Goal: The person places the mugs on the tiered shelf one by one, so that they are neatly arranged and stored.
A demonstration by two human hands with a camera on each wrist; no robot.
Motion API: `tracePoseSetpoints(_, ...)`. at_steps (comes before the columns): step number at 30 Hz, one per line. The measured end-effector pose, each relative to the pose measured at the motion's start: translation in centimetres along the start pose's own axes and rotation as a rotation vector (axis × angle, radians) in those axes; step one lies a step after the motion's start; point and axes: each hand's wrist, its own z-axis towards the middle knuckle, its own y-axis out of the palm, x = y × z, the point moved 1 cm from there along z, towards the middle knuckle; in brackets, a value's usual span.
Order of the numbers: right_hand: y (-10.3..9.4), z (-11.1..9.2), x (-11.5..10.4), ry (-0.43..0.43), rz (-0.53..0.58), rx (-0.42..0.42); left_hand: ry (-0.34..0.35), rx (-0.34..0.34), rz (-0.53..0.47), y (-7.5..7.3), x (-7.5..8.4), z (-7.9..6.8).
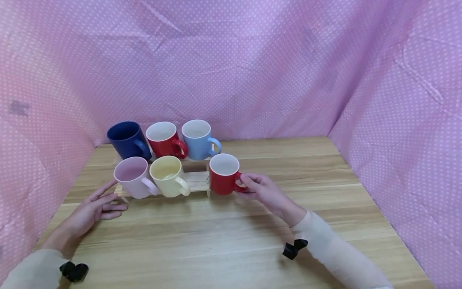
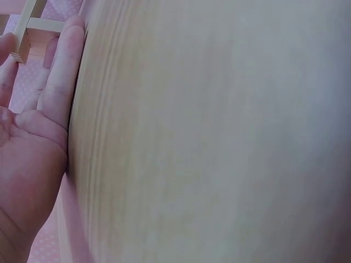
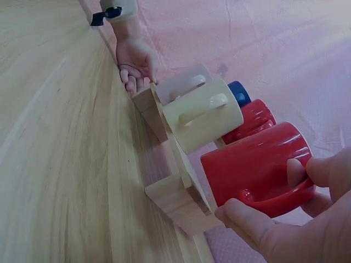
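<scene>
My right hand (image 1: 268, 196) pinches the handle of a red mug (image 1: 221, 182) with a white inside, held upright at the right end of a two-tier wooden rack (image 1: 196, 181). In the right wrist view this mug (image 3: 249, 167) is close to the shelf's end; whether its base touches the wood I cannot tell. At the rack's left end, my left hand (image 1: 88, 212) lies low by the table with loosely extended fingers touching the shelf end (image 2: 22, 46). A pale pink mug (image 1: 135, 186) and a pale yellow mug (image 1: 167, 186) stand on the lower tier.
On the upper tier stand a dark blue mug (image 1: 128, 142), another red mug (image 1: 164, 147) and a light blue mug (image 1: 196, 145). The rack sits on a wood-grain table (image 1: 202, 241). Pink dotted cloth (image 1: 231, 72) hangs behind and at both sides.
</scene>
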Motion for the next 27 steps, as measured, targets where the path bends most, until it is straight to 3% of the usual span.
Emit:
tracePoseSetpoints(12,3.0,2.8,0.4,-0.015,-0.047,-0.034,-0.019,0.015,-0.024,-0.2,-0.1,-0.2)
tracePoseSetpoints(27,5.2,4.5,1.1,-0.075,-0.104,0.008,-0.01,-0.008,-0.03,0.0,0.0,-0.1)
